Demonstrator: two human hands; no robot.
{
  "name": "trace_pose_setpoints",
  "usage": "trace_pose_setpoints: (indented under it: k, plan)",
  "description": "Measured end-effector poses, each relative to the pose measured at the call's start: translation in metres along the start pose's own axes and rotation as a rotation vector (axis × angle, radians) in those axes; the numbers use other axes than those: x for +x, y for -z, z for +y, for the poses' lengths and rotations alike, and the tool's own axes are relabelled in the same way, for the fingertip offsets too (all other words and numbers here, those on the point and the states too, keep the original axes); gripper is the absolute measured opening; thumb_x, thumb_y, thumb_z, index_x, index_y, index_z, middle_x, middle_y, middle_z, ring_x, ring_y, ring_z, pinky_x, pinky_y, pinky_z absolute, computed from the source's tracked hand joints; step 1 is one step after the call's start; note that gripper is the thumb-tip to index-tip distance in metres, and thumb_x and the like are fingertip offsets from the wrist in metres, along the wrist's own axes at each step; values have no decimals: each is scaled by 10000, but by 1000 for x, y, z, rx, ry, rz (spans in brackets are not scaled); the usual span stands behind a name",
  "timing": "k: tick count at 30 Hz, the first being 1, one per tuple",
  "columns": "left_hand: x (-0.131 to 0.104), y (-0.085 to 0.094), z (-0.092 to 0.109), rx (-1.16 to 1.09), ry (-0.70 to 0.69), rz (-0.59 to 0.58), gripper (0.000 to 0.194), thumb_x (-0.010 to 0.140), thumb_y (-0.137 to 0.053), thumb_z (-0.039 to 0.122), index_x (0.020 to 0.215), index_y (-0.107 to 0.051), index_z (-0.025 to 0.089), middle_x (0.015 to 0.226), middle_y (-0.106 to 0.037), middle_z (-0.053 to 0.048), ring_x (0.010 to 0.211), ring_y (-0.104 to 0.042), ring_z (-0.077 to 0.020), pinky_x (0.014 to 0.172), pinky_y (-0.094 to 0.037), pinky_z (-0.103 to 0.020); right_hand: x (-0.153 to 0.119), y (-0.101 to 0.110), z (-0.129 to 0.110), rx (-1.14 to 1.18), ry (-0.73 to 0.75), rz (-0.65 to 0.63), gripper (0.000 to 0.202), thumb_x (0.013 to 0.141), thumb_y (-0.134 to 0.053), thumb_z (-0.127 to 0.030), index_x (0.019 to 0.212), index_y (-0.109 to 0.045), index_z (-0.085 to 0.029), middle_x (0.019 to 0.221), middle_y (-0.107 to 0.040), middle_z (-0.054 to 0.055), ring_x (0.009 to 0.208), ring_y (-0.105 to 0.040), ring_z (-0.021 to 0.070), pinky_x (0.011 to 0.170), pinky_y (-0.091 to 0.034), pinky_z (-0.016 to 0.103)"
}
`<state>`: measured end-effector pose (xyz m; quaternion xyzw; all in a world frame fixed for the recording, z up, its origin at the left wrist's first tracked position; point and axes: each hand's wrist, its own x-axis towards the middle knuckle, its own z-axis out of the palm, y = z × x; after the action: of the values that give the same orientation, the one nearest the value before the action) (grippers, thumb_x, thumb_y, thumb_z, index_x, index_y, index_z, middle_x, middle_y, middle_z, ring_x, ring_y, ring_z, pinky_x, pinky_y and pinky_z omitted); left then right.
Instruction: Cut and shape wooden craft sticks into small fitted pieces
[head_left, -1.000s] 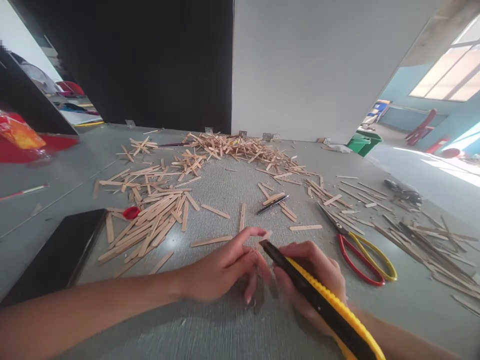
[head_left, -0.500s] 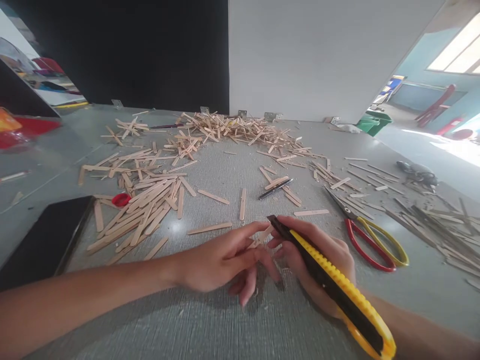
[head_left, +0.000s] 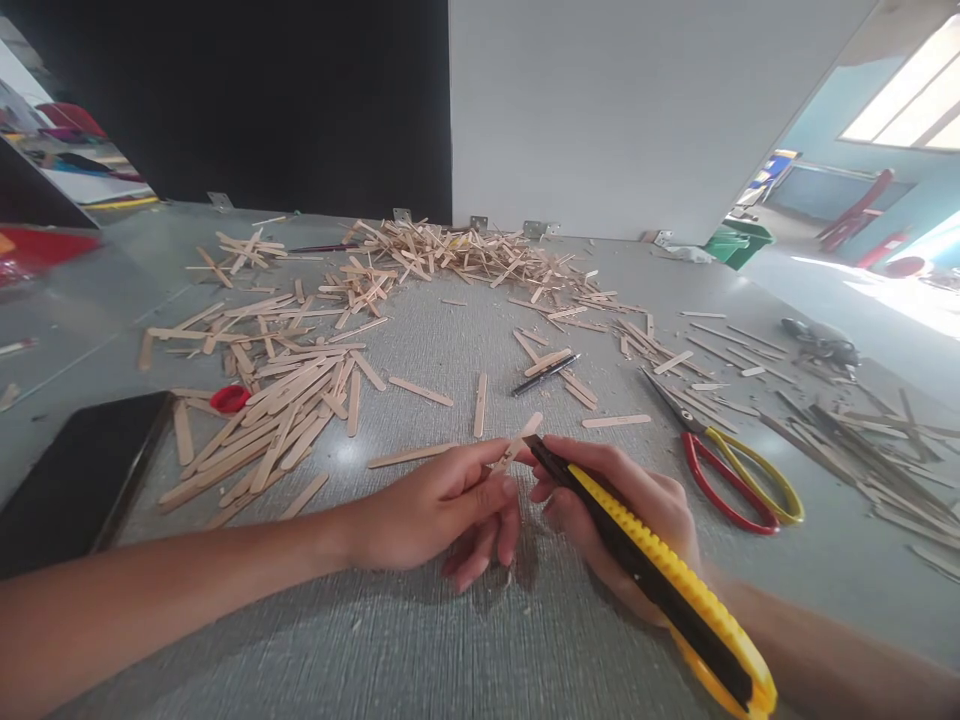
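Observation:
Between the thumb and fingers of my left hand (head_left: 442, 510) is a wooden craft stick (head_left: 525, 437), its free end pointing up and away. My right hand (head_left: 637, 500) is wrapped round a yellow and black box cutter (head_left: 660, 560). The cutter's tip lies right beside the stick; whether the blade touches it I cannot tell. Beyond my hands are a black pen (head_left: 546, 375) on some sticks and a few single sticks, one upright in view (head_left: 480, 405). To the right of my right hand rest scissors (head_left: 739, 480) with one red and one yellow handle.
A large heap of craft sticks (head_left: 465, 250) lies at the back, with another pile (head_left: 277, 420) at left near a red cap (head_left: 229, 399). A black phone (head_left: 90, 470) lies at far left. Thin wood strips (head_left: 862, 440) are scattered at right. A black and white panel (head_left: 585, 120) stands behind.
The craft stick in my left hand now points further up and shows more of its length. My left fingers have curled in slightly. The whole view has shifted a little.

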<state>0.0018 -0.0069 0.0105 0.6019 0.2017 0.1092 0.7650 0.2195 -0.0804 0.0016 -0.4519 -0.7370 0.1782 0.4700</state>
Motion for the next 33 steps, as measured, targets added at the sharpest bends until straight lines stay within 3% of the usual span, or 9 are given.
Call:
trace_pose_setpoints:
  k: [5, 11, 16, 27, 33]
  plan:
    - [-1, -3, 2, -26, -4, -4, 379, 1102, -548, 506, 1356, -505, 229, 828, -703, -5, 455, -570, -72, 454, -416, -175, 1, 2, 0, -12, 22, 14, 325, 962, -630, -122, 1272, -643, -218, 932, -825, 8, 690, -774, 96, 672, -618, 158]
    - [-2, -3, 3, -70, -10, 19, 263, 1124, -501, 472, 1188, -540, 219, 852, -707, -8, 476, -606, -82, 494, -440, -213, 2, 4, -3, -17, 22, 11, 308, 961, -632, -130, 1262, -651, -191, 871, -816, 12, 659, -766, 103, 655, -617, 168]
    - [0, -1, -4, -56, -70, 95, 341, 1051, -636, 534, 1136, -535, 219, 768, -677, 28, 454, -609, -90, 452, -429, -199, 3, 4, -5, -35, 23, 23, 293, 949, -631, -126, 1234, -658, -185, 887, -834, 18, 674, -785, 99, 656, -614, 142]
    - [2, -2, -8, -2, -71, 129, 347, 1067, -584, 557, 1119, -521, 220, 782, -699, 14, 478, -610, -97, 479, -464, -217, 3, 1, -3, 4, 10, 30, 283, 949, -633, -131, 1225, -656, -195, 990, -851, 46, 707, -799, 117, 640, -641, 173]
    - [-4, -5, 4, 63, -25, 132, 312, 1125, -465, 518, 1075, -536, 218, 588, -464, 114, 409, -392, -72, 409, -351, -172, 2, 1, -2, 7, -12, 26, 299, 957, -630, -150, 1249, -629, -216, 929, -838, 28, 668, -783, 130, 610, -631, 204]
